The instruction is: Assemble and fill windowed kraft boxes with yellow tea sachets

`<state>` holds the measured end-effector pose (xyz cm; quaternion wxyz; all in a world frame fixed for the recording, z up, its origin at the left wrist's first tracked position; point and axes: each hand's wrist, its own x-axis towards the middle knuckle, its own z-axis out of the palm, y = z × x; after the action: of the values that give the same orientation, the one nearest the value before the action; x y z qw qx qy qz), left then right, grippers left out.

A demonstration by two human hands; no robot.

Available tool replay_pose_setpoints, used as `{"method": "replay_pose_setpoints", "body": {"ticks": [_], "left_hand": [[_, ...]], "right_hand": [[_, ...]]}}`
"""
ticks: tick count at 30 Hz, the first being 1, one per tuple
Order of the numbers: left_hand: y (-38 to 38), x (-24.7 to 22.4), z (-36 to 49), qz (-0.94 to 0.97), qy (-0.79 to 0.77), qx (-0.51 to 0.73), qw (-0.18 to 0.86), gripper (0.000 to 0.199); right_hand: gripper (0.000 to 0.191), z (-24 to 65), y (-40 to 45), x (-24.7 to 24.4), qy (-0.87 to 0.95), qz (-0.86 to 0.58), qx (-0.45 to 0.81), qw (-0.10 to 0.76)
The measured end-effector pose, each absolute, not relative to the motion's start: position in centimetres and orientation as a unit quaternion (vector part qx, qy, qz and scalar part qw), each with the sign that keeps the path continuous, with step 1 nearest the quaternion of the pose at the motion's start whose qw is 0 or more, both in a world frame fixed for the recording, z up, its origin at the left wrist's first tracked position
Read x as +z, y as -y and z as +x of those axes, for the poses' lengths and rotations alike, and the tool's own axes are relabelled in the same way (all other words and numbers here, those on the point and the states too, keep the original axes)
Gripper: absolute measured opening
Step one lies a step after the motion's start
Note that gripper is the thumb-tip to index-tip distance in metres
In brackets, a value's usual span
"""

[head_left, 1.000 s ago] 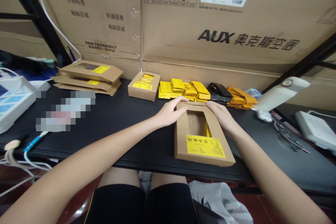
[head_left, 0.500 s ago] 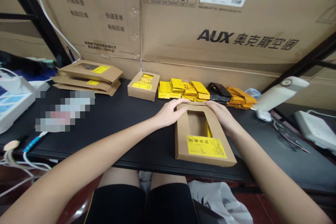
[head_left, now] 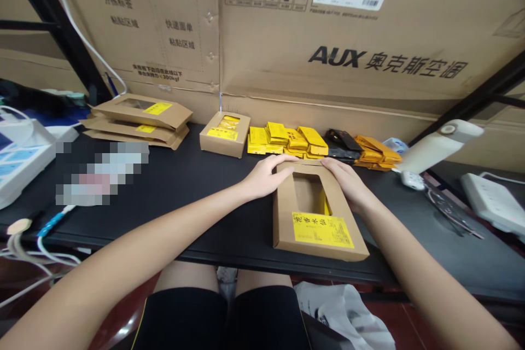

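A brown cardboard box (head_left: 287,219) with a cut-out window and a yellow label stands in front of me at the table's front edge. My left hand (head_left: 268,178) is closed around its far left corner, the thumb on the top face. My right hand (head_left: 344,180) grips the far right corner, with some fingertips hidden behind the far edge. Through the window a bit of yellow shows inside. Just beyond the box lie several yellow packets (head_left: 287,139), with black packets (head_left: 342,145) and orange packets (head_left: 375,152) to their right.
A smaller windowed box (head_left: 223,145) holds yellow packets at the back. Flattened boxes (head_left: 135,120) are stacked left. A white bottle (head_left: 441,145), glasses (head_left: 451,210) and a power strip (head_left: 492,202) lie right. Cables (head_left: 45,251) hang at the left edge. Large AUX cartons (head_left: 369,27) wall the back.
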<state>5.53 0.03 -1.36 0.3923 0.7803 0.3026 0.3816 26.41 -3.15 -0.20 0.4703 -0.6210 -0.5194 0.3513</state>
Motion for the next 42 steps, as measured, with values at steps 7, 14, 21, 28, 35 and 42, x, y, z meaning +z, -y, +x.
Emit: {"method": "replay_pose_setpoints", "body": {"ticks": [7,14,21,28,35,42], "left_hand": [[0.01,-1.37,5.47,0.782,-0.307,0.384,0.383,0.027],[-0.15,-1.57,5.43,0.782,-0.302,0.389,0.382,0.03],[-0.21,-1.6,5.48,0.787,-0.3,0.387,0.375,0.029],[-0.09,-1.31,5.46,0.788,-0.297,0.384,0.378,0.023],[-0.07,-1.33,5.36,0.785,-0.302,0.385,0.381,0.019],[-0.03,-1.29,5.38,0.783,-0.303,0.386,0.383,0.016]], "right_hand": [[0.026,26.29,3.31,-0.15,0.518,-0.617,0.359,0.47],[0.026,26.17,3.22,0.0,0.506,-0.62,0.371,0.471],[0.025,26.35,3.21,-0.15,0.509,-0.616,0.371,0.473],[0.024,26.54,3.12,-0.21,0.52,-0.621,0.356,0.466],[0.024,26.31,3.33,0.03,0.513,-0.625,0.363,0.463],[0.029,26.25,3.36,0.12,0.52,-0.619,0.361,0.466]]}}
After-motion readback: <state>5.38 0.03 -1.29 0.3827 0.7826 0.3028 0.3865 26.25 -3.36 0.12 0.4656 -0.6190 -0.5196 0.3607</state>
